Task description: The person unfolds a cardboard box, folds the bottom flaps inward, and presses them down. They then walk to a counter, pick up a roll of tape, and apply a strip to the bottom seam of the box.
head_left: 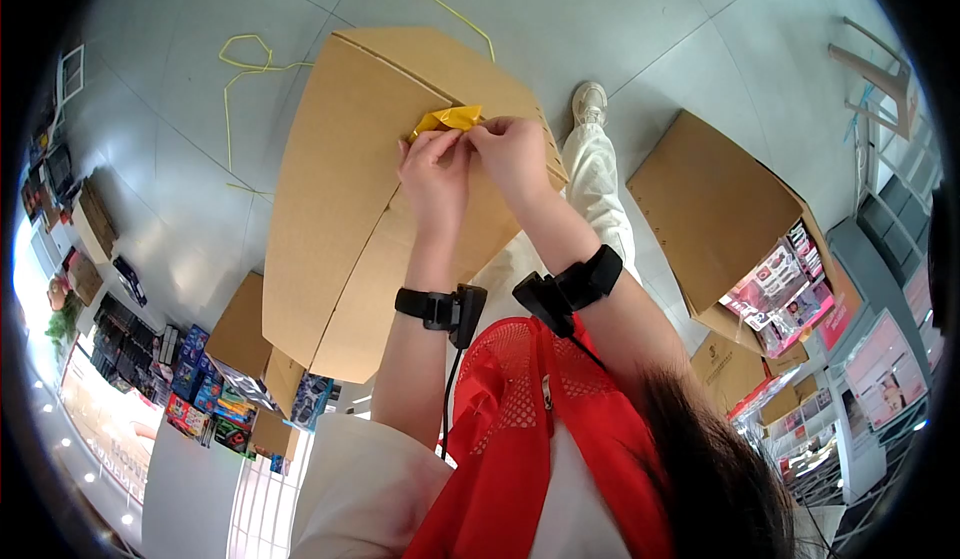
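A large closed cardboard box (345, 194) stands on the floor in front of me, with a seam running along its top. Above that top, both my hands are close together at a small yellow packet (447, 119). My left hand (437, 169) has its fingers bent against the packet's lower edge. My right hand (512, 154) pinches at the packet's right end, its fingertips almost touching those of the left. The fingertips partly hide the packet's near side.
An open cardboard box (715, 214) with pink packages stands at the right. Yellow strapping (228, 109) lies on the floor beyond the large box. Another open box (240, 329) and shelved goods are at the left. A chair (875, 74) stands at the upper right.
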### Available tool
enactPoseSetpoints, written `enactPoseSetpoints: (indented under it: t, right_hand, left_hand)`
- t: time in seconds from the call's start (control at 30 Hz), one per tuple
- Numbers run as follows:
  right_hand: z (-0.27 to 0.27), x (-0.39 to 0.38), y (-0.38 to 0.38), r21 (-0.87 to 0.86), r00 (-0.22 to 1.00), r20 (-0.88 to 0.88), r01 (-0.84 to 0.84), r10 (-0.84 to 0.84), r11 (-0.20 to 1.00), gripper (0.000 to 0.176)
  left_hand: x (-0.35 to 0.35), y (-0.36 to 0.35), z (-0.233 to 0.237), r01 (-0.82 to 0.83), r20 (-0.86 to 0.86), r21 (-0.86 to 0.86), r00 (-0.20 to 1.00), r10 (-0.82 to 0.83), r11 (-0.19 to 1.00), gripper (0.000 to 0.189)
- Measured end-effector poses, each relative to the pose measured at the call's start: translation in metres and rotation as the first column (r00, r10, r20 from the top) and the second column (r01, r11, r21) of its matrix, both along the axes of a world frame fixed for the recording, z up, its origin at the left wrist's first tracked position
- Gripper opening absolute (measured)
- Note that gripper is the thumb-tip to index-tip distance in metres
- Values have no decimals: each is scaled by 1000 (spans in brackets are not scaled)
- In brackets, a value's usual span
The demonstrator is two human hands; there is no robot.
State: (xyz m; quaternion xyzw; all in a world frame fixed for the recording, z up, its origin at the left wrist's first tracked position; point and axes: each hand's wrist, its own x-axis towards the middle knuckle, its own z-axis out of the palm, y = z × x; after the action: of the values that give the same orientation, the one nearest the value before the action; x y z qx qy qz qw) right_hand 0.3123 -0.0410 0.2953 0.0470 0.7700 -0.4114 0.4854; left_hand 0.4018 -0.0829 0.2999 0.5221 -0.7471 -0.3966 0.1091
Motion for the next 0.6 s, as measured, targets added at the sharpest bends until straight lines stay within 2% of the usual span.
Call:
enactPoseSetpoints:
  t: [0.13, 0.23, 0.43, 0.53, 0.6]
  right_hand:
    - [-3, 10, 1, 17, 994, -113, 9, -7, 1000, 19]
    - [-4, 14, 1, -17, 994, -100, 39, -40, 999, 19]
    - [7, 5, 11, -132, 944, 259, 245, -205, 960, 19]
    - [16, 0, 10, -109, 922, 308, 280, -236, 954, 21]
    - [15, 1, 8, -83, 963, 210, 190, -169, 978, 20]
  left_hand:
    - [0, 1, -2, -38, -26, 25, 999, 38, 999, 12]
    - [1, 0, -3, -97, 2, 116, 995, 98, 988, 13]
    - [7, -4, -6, -132, -41, 284, 988, 150, 950, 17]
    - [6, -4, -5, -161, -63, 304, 980, 188, 939, 12]
    - [7, -4, -4, -134, -79, 284, 983, 163, 949, 12]
